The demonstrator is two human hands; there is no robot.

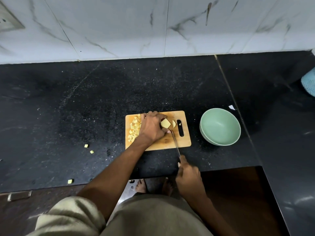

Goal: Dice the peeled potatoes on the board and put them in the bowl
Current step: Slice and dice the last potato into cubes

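Low in the frame, right of centre, the right hand (188,178) grips the knife (175,143), whose blade runs up onto the wooden board (170,142). Above it the left hand (152,127) curls around a potato chunk (165,123) at its fingertips. Diced potato (134,127) lies left of that hand. The green bowl (220,126) sits right of the board.

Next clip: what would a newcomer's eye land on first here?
The wooden cutting board mid-counter, where the left hand steadies a potato chunk while the right hand works a knife. A heap of diced potato fills the board's left end. The green bowl sits empty to its right.
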